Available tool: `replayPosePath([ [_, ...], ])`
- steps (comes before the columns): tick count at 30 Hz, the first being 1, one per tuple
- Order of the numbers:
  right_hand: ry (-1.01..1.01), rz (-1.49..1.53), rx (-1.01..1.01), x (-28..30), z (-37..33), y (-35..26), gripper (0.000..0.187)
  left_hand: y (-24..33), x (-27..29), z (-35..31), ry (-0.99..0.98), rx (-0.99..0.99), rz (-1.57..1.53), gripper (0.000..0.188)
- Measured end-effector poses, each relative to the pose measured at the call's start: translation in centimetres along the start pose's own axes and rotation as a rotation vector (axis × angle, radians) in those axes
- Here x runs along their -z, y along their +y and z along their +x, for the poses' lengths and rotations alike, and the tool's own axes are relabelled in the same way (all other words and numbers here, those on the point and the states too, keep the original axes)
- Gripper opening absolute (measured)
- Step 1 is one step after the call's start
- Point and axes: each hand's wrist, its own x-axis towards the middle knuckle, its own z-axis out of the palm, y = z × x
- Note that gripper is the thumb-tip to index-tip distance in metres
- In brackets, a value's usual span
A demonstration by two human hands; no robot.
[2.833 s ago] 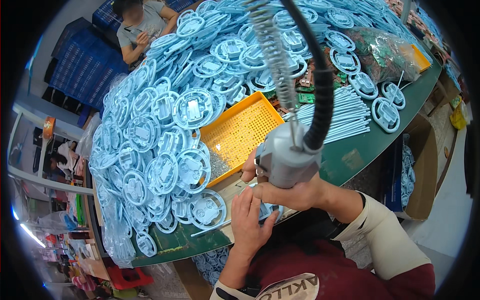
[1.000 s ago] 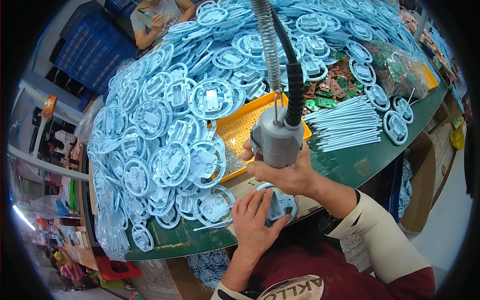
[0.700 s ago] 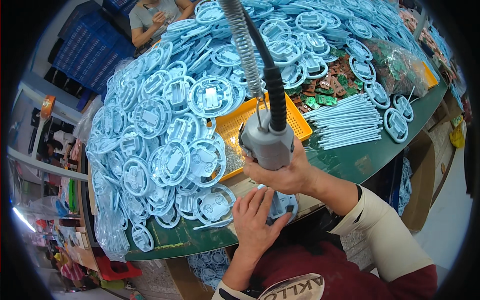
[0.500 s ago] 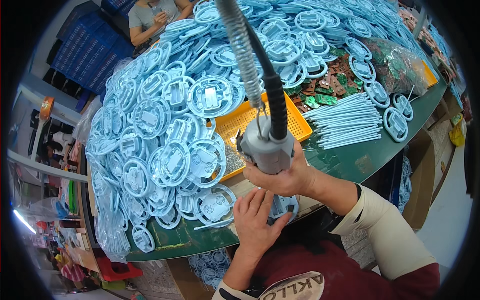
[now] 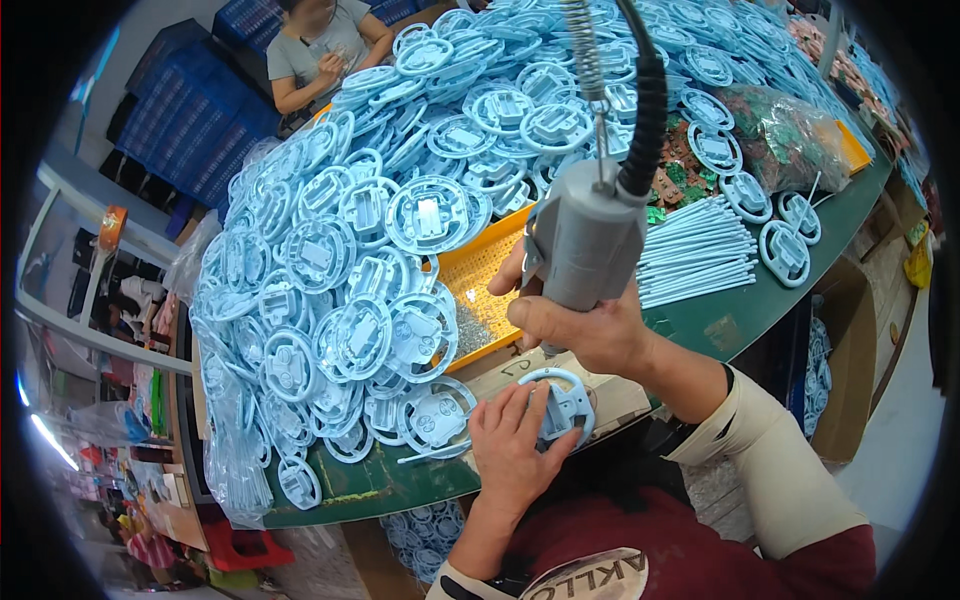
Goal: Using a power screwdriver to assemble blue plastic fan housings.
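My right hand (image 5: 620, 335) is wrapped round the grey body of an electric screwdriver (image 5: 590, 235), which hangs upright from a spring and a black cable. Its lower tip stands above and apart from a light blue round plastic housing (image 5: 568, 403). That housing lies on a wooden board (image 5: 622, 395) at the table's near edge. My left hand (image 5: 512, 445) holds it at its near left side, fingers over the rim and thumb at the near edge. Behind the screwdriver, a yellow tray (image 5: 490, 268) contains small metal screws (image 5: 478, 325).
A large heap of similar blue housings (image 5: 430, 215) covers the left and far table. At right lie blue plastic rods (image 5: 697, 250), small circuit boards (image 5: 690, 170) and a clear bag (image 5: 785, 135). Another person (image 5: 325, 55) sits beyond the heap; a cardboard box (image 5: 850, 350) stands right.
My right hand has lifted the screwdriver up and to the right, off the housing, so more of the housing shows. My left hand stays on it. The whole view has shifted slightly.
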Motion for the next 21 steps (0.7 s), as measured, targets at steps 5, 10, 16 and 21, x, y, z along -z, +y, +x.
replayPosePath([
  [5,0.001,0.009,0.025,1.0,-0.6,-0.2,0.031,-0.9,0.5,1.5,0.110,0.099,-0.204,0.037],
  [10,-0.001,-0.064,0.113,1.3,-1.2,0.7,0.034,-1.6,-0.2,4.8,-0.020,0.156,-0.232,0.017],
  [16,0.049,-0.090,0.089,2.3,-2.6,0.9,0.032,-1.8,-0.1,7.8,-0.425,0.241,-0.184,0.012],
  [21,0.036,-0.114,0.142,2.8,-2.7,0.7,0.033,-2.8,-0.2,8.0,-0.377,-0.043,-0.270,0.022],
])
